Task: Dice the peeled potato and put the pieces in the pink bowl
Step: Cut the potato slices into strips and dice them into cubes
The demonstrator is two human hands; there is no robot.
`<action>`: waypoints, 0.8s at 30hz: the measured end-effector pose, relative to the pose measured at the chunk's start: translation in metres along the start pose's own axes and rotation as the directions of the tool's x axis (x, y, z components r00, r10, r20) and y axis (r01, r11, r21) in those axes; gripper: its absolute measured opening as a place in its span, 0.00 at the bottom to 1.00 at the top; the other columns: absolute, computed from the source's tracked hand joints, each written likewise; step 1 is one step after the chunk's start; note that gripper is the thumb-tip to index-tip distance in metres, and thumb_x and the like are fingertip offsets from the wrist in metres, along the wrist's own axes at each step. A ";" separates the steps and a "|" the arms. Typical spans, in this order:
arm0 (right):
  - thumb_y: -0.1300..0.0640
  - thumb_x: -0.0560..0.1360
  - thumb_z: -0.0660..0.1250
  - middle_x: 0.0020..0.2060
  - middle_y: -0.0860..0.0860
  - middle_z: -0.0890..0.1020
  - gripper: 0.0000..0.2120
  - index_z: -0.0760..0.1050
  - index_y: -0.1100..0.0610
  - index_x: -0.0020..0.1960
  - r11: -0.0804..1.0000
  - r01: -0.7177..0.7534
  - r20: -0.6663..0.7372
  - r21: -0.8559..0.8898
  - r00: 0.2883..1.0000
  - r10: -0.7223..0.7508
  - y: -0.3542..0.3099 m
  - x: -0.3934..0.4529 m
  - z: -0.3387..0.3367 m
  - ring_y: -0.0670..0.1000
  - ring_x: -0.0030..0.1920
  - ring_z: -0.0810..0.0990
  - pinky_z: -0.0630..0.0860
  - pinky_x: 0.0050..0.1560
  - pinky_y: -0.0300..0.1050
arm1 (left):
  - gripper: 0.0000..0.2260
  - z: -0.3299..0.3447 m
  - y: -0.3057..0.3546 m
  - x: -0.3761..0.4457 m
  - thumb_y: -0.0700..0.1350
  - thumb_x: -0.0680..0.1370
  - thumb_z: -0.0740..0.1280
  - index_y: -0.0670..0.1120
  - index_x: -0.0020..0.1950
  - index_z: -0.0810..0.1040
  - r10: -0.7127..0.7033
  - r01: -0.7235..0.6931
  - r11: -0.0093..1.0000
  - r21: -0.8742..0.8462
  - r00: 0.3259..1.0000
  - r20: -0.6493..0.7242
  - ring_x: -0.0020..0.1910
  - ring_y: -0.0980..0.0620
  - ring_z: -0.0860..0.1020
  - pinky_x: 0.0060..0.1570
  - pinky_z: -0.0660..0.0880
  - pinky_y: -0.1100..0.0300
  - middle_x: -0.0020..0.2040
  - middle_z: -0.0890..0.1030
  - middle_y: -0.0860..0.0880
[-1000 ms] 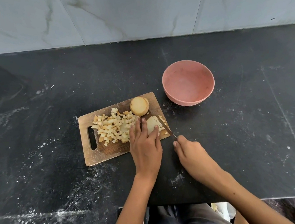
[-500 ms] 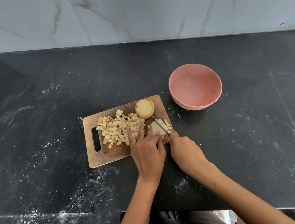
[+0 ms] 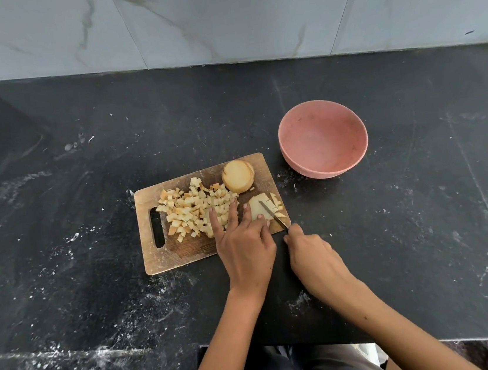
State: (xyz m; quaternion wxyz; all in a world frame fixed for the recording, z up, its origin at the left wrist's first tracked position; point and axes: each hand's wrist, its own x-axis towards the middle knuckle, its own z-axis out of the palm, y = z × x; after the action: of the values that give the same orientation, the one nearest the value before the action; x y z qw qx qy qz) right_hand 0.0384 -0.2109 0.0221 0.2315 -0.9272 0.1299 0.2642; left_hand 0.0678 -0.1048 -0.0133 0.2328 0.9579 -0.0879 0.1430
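Left hand (image 3: 245,246) laid over the near right corner of the wooden cutting board (image 3: 183,253), fingers stretched forward and spread a little, the right-most fingertips (image 3: 260,217) pressing on the potato slice (image 3: 257,207); nothing gripped, only held down. Right hand (image 3: 309,253) just to the right of the left, off the board's edge and over the dark tabletop (image 3: 81,174), fingers curled round the handle of a knife (image 3: 272,213); handle itself hidden inside the fist. Thin blade slanting away from the right hand, up and to the left, lying across the potato slice between the left fingertips and the strips already cut.

Cut strips (image 3: 277,205) just right of the blade, at the board's right edge. Heap of diced potato pieces (image 3: 193,209) left of and partly under the left hand's outer fingers, spread over the middle of the board. Uncut potato chunk (image 3: 238,175), round and pale, standing beyond the left fingertips near the board's far right corner, touching the heap's edge. Board's handle slot at its far left end, well apart from both hands.

Pink bowl (image 3: 323,139) beyond and to the right of the right hand, on the tabletop near the board's far right corner but apart from it; no potato inside. White dusty smears scattered over the tabletop. Pale marbled wall tiles (image 3: 246,15) rising behind.
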 end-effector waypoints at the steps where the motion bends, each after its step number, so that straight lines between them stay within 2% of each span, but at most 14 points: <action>1: 0.54 0.83 0.48 0.50 0.60 0.79 0.09 0.62 0.57 0.58 1.000 -0.001 0.000 0.006 1.000 0.001 0.000 0.000 0.001 0.62 0.52 0.78 0.70 0.43 0.50 | 0.01 0.000 0.000 0.000 0.40 0.70 0.75 0.45 0.40 0.85 -0.001 0.001 1.000 0.005 1.000 0.001 0.63 0.42 0.76 0.73 0.50 0.44 0.50 0.84 0.42; 4: 0.53 0.83 0.47 0.44 0.57 0.78 0.07 0.59 0.55 0.49 1.000 0.008 -0.014 0.011 1.000 -0.008 0.011 -0.015 0.009 0.61 0.47 0.78 0.69 0.40 0.49 | 0.01 0.001 0.000 0.001 0.40 0.70 0.75 0.45 0.40 0.85 0.001 0.000 1.000 0.010 1.000 -0.012 0.63 0.42 0.76 0.73 0.50 0.44 0.49 0.84 0.43; 8: 0.53 0.83 0.47 0.35 0.52 0.71 0.08 0.56 0.54 0.46 1.000 0.011 -0.035 0.012 0.999 -0.011 0.025 -0.032 0.018 0.61 0.44 0.76 0.67 0.38 0.49 | 0.01 0.003 0.000 -0.001 0.40 0.70 0.75 0.45 0.39 0.85 0.010 -0.009 1.000 0.015 1.000 -0.026 0.63 0.42 0.77 0.72 0.52 0.42 0.49 0.84 0.43; 12: 0.51 0.83 0.47 0.35 0.53 0.72 0.10 0.57 0.55 0.46 1.000 0.019 -0.053 0.022 0.998 -0.018 0.025 -0.030 0.015 0.62 0.44 0.77 0.67 0.38 0.49 | 0.01 0.004 -0.001 -0.004 0.41 0.71 0.74 0.46 0.41 0.85 0.008 -0.008 1.000 0.003 0.999 -0.043 0.64 0.43 0.76 0.73 0.50 0.43 0.51 0.84 0.44; 14: 0.51 0.83 0.47 0.40 0.57 0.77 0.10 0.58 0.55 0.46 0.999 0.020 -0.064 0.036 0.998 -0.018 0.021 -0.025 0.012 0.62 0.45 0.78 0.67 0.38 0.49 | 0.01 0.005 -0.001 -0.005 0.41 0.71 0.74 0.46 0.42 0.85 0.009 -0.009 1.000 -0.002 0.999 -0.049 0.64 0.43 0.75 0.73 0.51 0.42 0.51 0.84 0.43; 17: 0.52 0.83 0.48 0.44 0.59 0.79 0.10 0.59 0.56 0.47 0.998 0.035 -0.062 0.046 0.998 -0.033 0.014 -0.017 0.008 0.63 0.47 0.77 0.68 0.39 0.50 | 0.01 0.005 -0.002 -0.005 0.41 0.72 0.73 0.46 0.42 0.85 0.006 -0.006 1.000 -0.003 0.998 -0.055 0.64 0.43 0.75 0.73 0.50 0.42 0.52 0.84 0.43; 24: 0.51 0.83 0.47 0.34 0.52 0.71 0.10 0.57 0.55 0.46 0.999 0.035 -0.060 0.015 0.998 -0.034 0.031 -0.037 0.020 0.62 0.42 0.76 0.68 0.37 0.49 | 0.01 0.007 -0.001 -0.005 0.42 0.72 0.73 0.45 0.41 0.85 -0.010 0.009 1.000 -0.019 0.998 -0.069 0.65 0.42 0.74 0.73 0.49 0.43 0.51 0.84 0.43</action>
State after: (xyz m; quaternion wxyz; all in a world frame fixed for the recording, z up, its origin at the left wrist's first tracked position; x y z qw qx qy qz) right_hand -0.0116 -0.2228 0.0159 0.2395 -0.9349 0.1229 0.2311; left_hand 0.0644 -0.1071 -0.0210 0.2451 0.9506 -0.0765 0.1742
